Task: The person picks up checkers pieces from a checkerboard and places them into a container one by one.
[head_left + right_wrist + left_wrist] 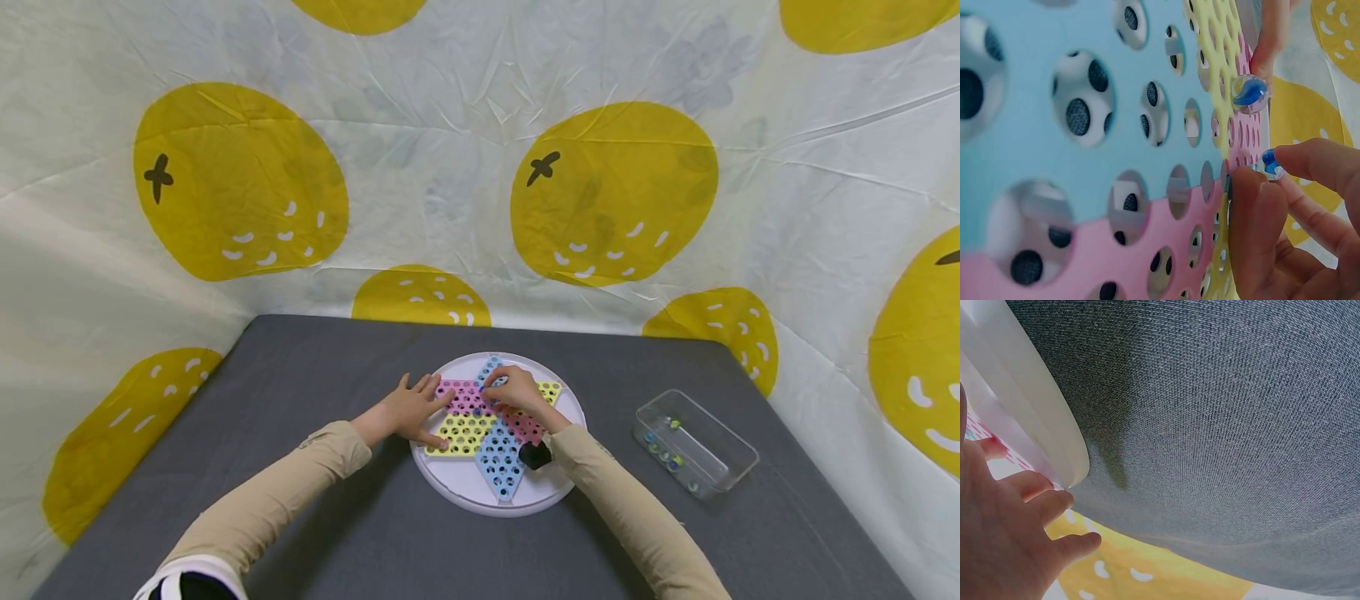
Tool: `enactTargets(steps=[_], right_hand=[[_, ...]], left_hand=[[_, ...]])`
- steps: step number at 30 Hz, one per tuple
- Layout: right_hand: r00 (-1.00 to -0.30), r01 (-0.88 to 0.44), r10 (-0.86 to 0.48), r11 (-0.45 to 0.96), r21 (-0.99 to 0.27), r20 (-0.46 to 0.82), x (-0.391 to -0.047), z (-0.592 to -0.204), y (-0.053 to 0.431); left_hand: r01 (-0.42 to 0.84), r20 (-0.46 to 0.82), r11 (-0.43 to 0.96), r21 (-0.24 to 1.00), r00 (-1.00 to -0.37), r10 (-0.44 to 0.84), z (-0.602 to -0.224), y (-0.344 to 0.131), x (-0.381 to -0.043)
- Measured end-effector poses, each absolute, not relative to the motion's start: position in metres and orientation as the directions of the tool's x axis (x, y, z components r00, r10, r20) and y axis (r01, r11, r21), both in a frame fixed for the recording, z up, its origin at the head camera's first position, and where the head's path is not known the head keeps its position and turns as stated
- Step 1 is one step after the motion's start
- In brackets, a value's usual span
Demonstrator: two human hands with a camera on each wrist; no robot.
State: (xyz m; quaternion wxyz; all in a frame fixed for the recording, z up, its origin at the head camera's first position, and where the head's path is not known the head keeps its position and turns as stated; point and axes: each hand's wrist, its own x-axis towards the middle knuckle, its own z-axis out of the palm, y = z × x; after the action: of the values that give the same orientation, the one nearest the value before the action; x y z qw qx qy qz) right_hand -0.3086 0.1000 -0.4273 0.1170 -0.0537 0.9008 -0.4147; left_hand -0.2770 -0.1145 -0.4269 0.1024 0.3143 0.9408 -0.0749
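A round white Chinese checkers board (459, 482) lies on the table, with a perforated star of pink, yellow and blue sections. My left hand (408, 410) has its fingers spread and rests on the board's left side. Above the upper middle of the star, my right hand (519, 390) pinches a clear marble with a blue swirl (1270, 164) between thumb and index finger. Another blue-swirled marble (1249, 94) sits on the star, close to the left hand's fingers in the right wrist view. In the left wrist view, the left fingers (1047, 506) reach past the board's white rim.
To the right of the board stands a clear plastic box (731, 475) holding several marbles (652, 448). Dark grey cloth (337, 350) covers the table. A white curtain (450, 200) with yellow fruit prints hangs behind and at the sides.
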Motion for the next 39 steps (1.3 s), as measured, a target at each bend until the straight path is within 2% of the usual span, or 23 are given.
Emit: enactTargets(steps=[15, 29, 39], right_hand=[[-0.956, -0.022, -0.253, 0.573, -0.819, -0.151, -0.299, -0.428, 0.120], [-0.959, -0.064, -0.256, 0.615, -0.786, -0.123, -0.278, -0.406, 0.140], [-0.949, -0.021, -0.260, 0.615, -0.788, -0.178, -0.268, -0.397, 0.159]], left_hand=[[0.613, -0.225, 0.783, -0.103, -0.782, 0.582, -0.431, -0.114, -0.280], [0.608, -0.230, 0.790, -0.080, -0.782, 0.579, -0.432, -0.115, -0.280], [0.606, -0.233, 0.792, -0.077, -0.783, 0.577, -0.432, -0.114, -0.280]])
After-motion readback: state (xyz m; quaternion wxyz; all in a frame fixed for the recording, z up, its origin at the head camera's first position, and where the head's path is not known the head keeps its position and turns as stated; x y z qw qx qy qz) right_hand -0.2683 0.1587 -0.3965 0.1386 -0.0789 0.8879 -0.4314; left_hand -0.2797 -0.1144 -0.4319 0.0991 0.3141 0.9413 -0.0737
